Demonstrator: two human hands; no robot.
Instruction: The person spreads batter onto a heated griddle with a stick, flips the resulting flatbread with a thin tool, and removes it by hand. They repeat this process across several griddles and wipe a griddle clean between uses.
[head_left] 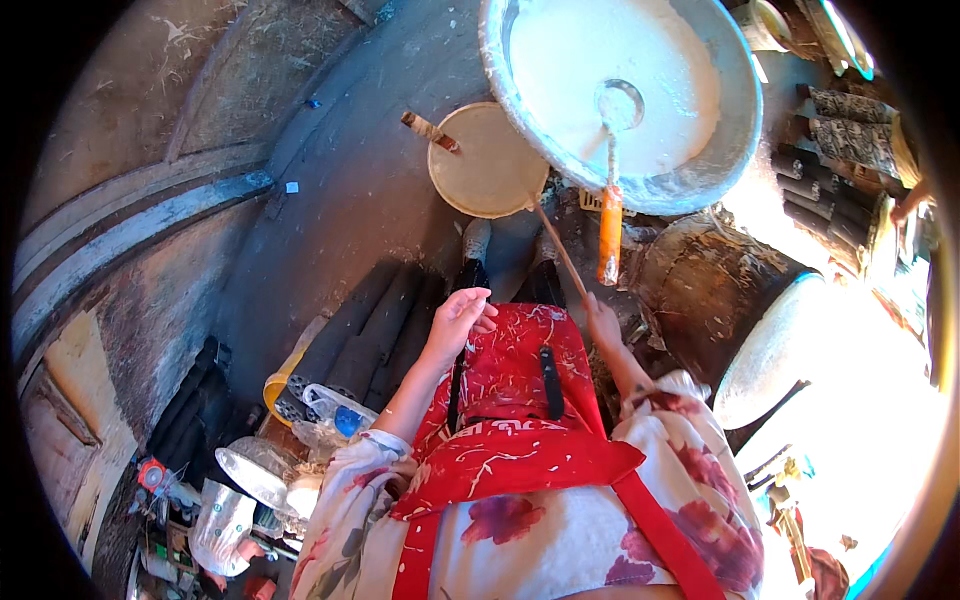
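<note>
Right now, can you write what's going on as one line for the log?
left hand: open, over red apron | right hand: grips thin stick | basin of white liquid: ladle resting inside | round lid beside basin

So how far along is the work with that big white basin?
Done: the big basin is full of white liquid, with an orange-handled ladle resting in it. In hand: the right hand holds a thin stick; the left hand is empty. Left: the round flat pan looks bare.

Red apron, orange-handled ladle, white batter.
</note>
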